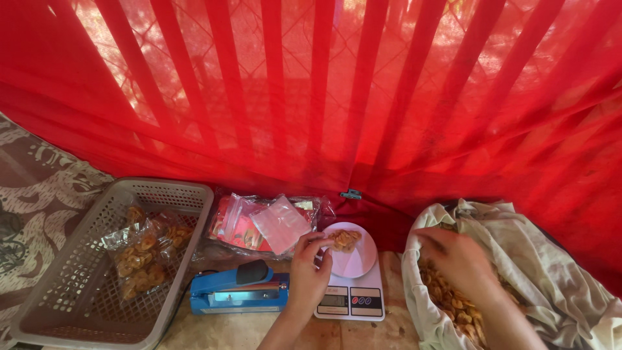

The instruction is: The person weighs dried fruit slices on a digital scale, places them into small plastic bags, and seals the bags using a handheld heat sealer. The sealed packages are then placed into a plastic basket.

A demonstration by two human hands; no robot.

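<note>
Head view, looking down at a low surface set against a red curtain.

Left hand: fingers pinched shut on a small clump of fried chips, held just over the white plate that sits on the kitchen scale. The chips touch or nearly touch the plate; cannot tell which. The scale stands near the front edge of the surface, about the middle, display facing the person.

Right hand: reaching down into a pale cloth bag at the right end of the surface. Fingers are curled among loose chips inside the bag; cannot tell whether they grip any.

Just left of the scale, touching the left wrist area: a blue heat sealer, lying along the front edge, black knob on top. Behind the sealer and the scale, toward the curtain: a heap of clear plastic pouches with red labels showing through.

Left end: grey plastic basket, tilted slightly, holding filled packets of chips lying against its far wall. Beyond the basket, a patterned brown mat.
</note>
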